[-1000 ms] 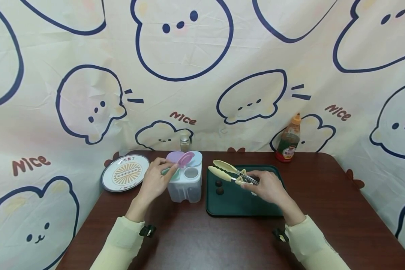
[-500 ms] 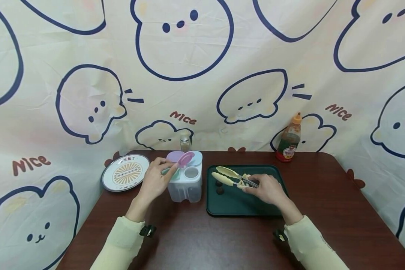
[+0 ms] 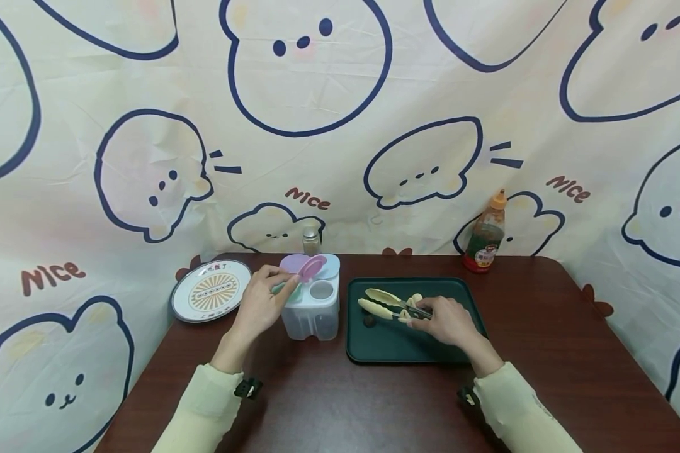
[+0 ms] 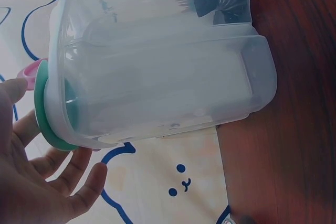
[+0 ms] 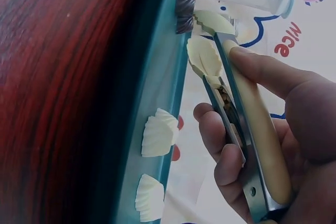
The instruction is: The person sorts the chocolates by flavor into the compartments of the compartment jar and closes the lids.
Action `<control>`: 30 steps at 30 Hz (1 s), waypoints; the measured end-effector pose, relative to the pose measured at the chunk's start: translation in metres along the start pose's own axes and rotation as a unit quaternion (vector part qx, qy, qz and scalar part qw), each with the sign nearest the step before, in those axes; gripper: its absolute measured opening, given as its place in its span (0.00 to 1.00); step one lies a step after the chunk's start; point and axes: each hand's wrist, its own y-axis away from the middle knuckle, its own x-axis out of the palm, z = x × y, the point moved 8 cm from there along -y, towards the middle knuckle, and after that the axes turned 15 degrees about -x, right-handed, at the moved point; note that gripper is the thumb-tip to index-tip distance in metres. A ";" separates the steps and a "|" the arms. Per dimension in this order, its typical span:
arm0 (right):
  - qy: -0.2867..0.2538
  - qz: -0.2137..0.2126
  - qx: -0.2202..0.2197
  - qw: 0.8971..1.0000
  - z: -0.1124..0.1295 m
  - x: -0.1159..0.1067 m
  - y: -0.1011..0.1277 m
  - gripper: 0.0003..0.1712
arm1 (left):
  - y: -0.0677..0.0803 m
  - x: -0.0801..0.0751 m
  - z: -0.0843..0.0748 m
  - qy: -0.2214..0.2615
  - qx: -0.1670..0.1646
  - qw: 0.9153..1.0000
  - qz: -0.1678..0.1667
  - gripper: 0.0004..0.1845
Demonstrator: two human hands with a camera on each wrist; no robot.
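Narrow passage between container (image 3: 296, 321) and tray (image 3: 413, 349), bottle (image 3: 484, 242) behind tray.

Backdrop (image 3: 340, 160): creased off-white cloth, hung behind and along both sides of the surface (image 3: 306, 409). Print: rounded cartoon animals (image 3: 308, 69) in navy outline, pale blush patches, "Nice" in red-brown lettering (image 3: 307, 198). Surface: dark red-brown wood grain, far right corner rounded, soft glare toward near middle.

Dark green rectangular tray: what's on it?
Two dark brown ridged pieces and two white ridged pieces show on the tray. In the head view, the right hand and cream-and-steel tongs cover part of it; anything more there is hidden.
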 end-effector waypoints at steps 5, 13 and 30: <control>0.007 0.002 0.008 1.000 -0.004 -0.001 0.000 0.29 | 0.000 0.000 0.001 0.001 -0.004 1.000 0.004 0.27; 0.015 0.013 0.018 1.000 -0.005 0.000 -0.001 0.29 | 0.000 0.001 0.001 0.002 -0.006 1.000 0.006 0.27; 0.023 0.011 0.009 1.000 -0.004 0.005 0.001 0.28 | -0.001 0.001 0.001 0.002 0.000 1.000 0.002 0.26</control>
